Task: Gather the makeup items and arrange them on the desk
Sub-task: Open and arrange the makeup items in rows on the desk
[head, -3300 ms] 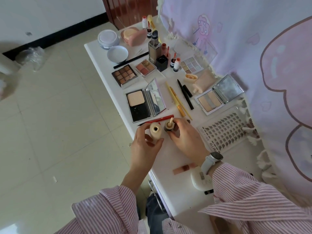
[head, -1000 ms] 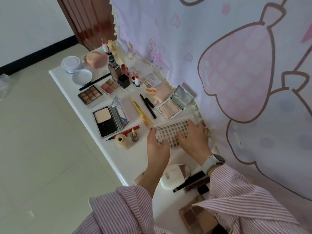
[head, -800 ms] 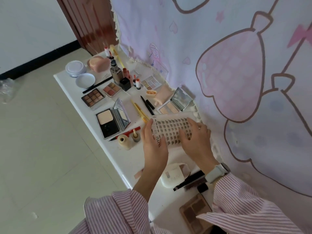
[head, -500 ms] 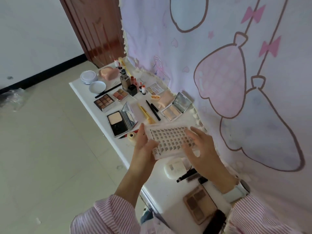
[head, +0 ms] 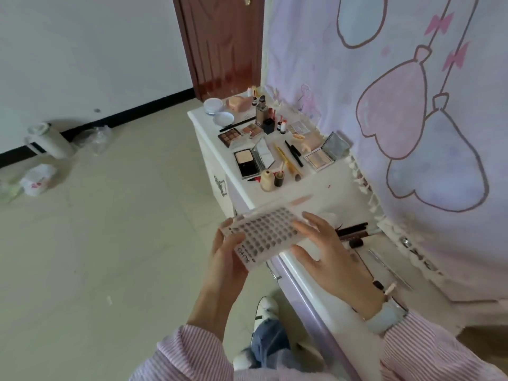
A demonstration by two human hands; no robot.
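Note:
Both hands hold a clear flat case of false lash clusters (head: 268, 233) in the air, just off the front edge of the white desk (head: 316, 193). My left hand (head: 226, 258) grips its near left end, thumb on top. My right hand (head: 327, 254) holds the right end, fingers spread over the lid. Farther along the desk lie an open powder compact (head: 253, 159), a brown eyeshadow palette (head: 231, 136), an open highlighter palette (head: 320, 158), pencils (head: 286, 160), a beige bottle (head: 266, 179) and a small dark pot (head: 279, 179).
Near my right wrist lie dark pencils (head: 351, 232) and thin tools (head: 390, 268). A foundation bottle (head: 261, 111), white jars (head: 213, 105) and a pink puff case (head: 237, 103) stand at the desk's far end. A pink printed curtain (head: 412, 105) hangs right. Bags (head: 38, 178) lie on the floor.
Both hands lifted the lash case off the desk and drew it toward me, past the front edge. The camera view tilted up and back.

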